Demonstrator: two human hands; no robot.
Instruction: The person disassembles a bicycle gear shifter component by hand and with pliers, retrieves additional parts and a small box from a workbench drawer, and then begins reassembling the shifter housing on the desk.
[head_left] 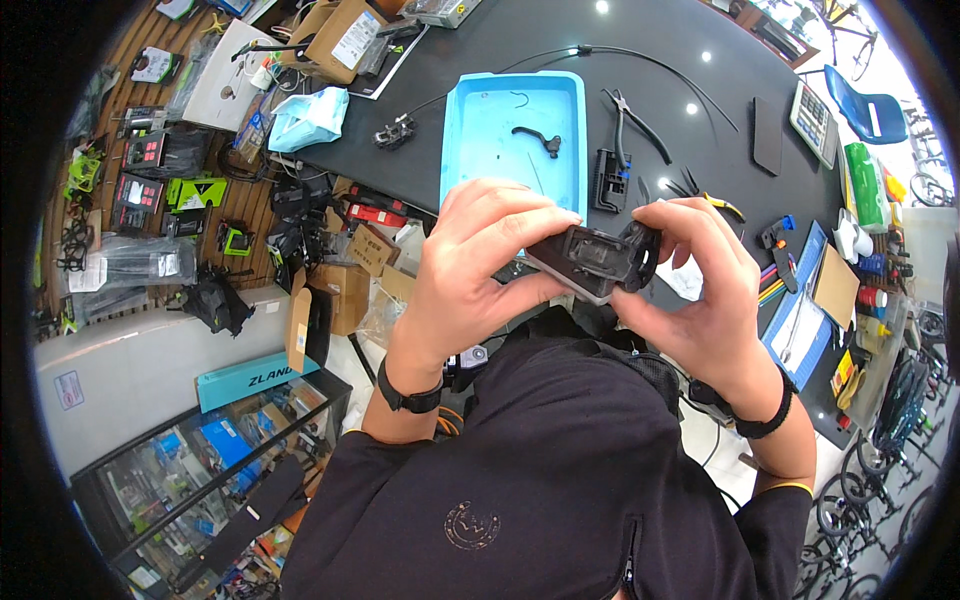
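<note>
Just in front of my chest, a small black rectangular device with a recessed frame on its upper face is held between both hands. My left hand is closed on its left end, thumb below and fingers along the far edge. At the other end, the thumb and fingers of my right hand pinch a rounded black part; whether it is joined to the device I cannot tell. Beyond my left hand lies a light blue tray containing a black lever-like part and a thin hooked wire.
On the dark table are long-nosed pliers, a black-and-blue tool, a black cable, a flat dark slab and a calculator. Packaged goods crowd the left; a glass case stands lower left.
</note>
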